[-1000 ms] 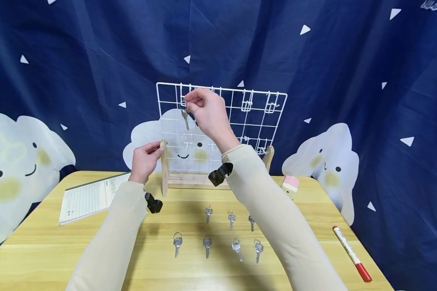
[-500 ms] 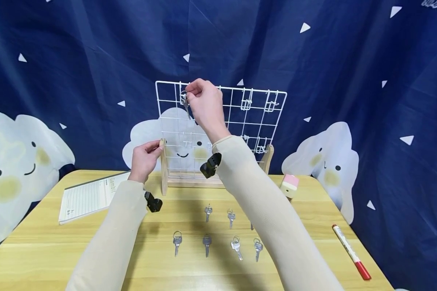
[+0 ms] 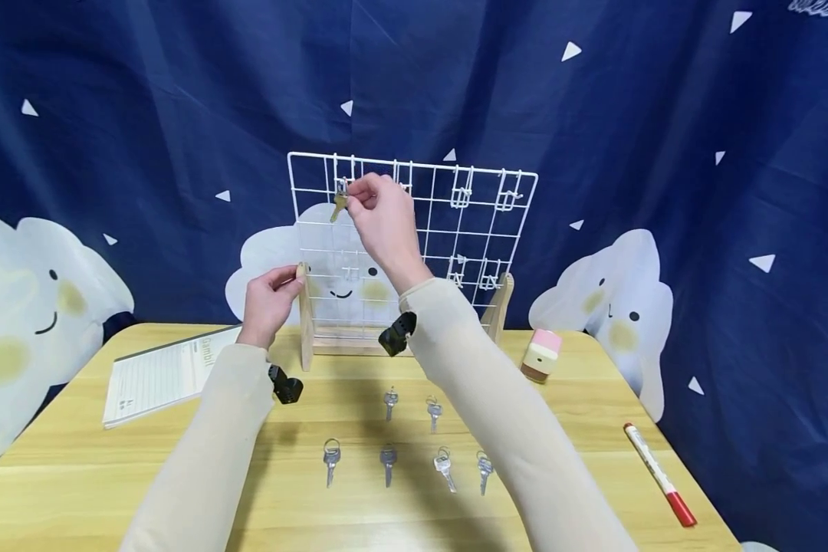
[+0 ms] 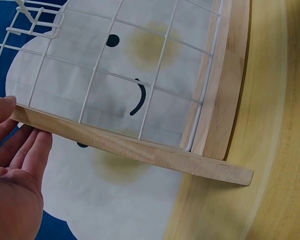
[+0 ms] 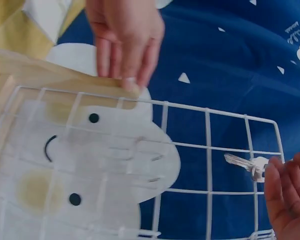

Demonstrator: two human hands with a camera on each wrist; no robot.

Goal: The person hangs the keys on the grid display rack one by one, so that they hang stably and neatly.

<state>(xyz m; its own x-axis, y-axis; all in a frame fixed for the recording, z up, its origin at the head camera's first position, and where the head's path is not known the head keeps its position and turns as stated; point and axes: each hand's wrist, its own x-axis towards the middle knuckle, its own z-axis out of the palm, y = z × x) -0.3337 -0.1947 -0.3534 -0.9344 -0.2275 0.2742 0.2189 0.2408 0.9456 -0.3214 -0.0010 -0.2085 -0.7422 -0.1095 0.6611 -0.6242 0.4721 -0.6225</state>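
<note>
In the head view, a white wire grid rack (image 3: 414,164) stands upright on wooden feet at the back of the table. My left hand (image 3: 267,307) pinches the top of its left wooden post (image 3: 307,331), thumb on one side and fingers on the other. At the upper left of the grid, my right hand (image 3: 386,226) holds a key (image 3: 339,205) by its ring, right at a white wire hook. The key (image 5: 258,169) hangs in front of the grid, its ring partly hidden by the fingertips in the right wrist view.
Several keys with rings, such as one key (image 3: 331,460), lie in two rows on the table. More hooks (image 3: 461,196) hang on the grid. A notepad (image 3: 155,376) lies left; a pink and cream block (image 3: 542,355) and a red-capped marker (image 3: 660,475) lie right.
The right hand first rose with the key to the upper left hook, then came down a little. The key now hangs left of the fingertips. The left hand stays on the post.
</note>
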